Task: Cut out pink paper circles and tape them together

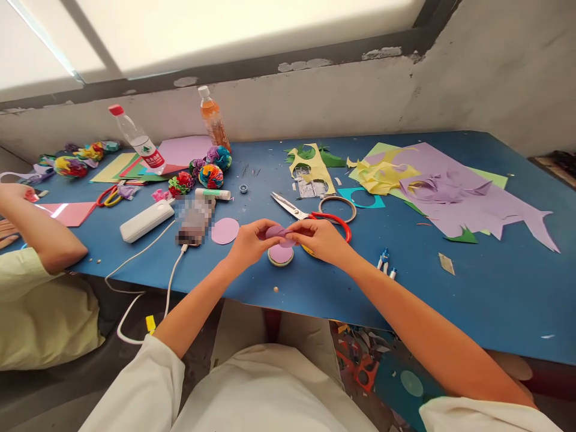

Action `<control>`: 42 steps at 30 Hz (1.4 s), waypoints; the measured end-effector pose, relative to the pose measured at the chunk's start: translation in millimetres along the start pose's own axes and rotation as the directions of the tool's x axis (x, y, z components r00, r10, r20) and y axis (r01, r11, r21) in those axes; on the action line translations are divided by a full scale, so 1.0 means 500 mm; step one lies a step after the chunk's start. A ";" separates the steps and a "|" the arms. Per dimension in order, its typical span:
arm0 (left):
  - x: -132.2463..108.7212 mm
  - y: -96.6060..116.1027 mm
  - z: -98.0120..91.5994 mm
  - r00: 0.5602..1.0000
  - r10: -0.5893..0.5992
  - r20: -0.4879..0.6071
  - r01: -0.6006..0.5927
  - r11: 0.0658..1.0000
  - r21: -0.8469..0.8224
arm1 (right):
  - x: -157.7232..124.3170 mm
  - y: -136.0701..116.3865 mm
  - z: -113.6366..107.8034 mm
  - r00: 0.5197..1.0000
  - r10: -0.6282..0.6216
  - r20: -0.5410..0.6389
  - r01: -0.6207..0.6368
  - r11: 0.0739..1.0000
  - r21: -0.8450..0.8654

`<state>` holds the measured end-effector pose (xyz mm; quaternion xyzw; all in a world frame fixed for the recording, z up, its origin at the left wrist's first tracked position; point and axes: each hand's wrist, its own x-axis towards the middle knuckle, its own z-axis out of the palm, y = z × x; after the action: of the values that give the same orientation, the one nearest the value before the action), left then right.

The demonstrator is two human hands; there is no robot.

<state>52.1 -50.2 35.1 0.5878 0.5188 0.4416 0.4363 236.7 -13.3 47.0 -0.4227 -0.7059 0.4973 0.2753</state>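
Both my hands meet over the front middle of the blue table (472, 288). My left hand (249, 241) and my right hand (320, 238) pinch a small folded purple paper piece (279, 232) between their fingertips. Just under it lies a small stack of paper circles (280, 255) with a purple one on top. A loose purple paper circle (225, 230) lies to the left of my left hand. Red-handled scissors (310, 215) rest just behind my right hand.
A tape ring (337, 208), cut yellow, green and purple paper sheets (450, 192), two bottles (214, 120), coloured paper flowers (210, 175), a white power bank (146, 220) with cable and a glue stick (213, 194) lie about. Another person's arm (40, 231) rests at the left.
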 end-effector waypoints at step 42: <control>0.117 -0.041 -0.085 0.993 -0.117 0.022 0.065 0.690 0.721 | 0.194 0.006 -0.013 0.980 0.020 -0.198 -0.094 0.924 -0.371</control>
<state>10.4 11.8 28.6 0.6992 0.6640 0.1619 0.2100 195.1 74.6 43.4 -0.5338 -0.7463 0.3168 0.2403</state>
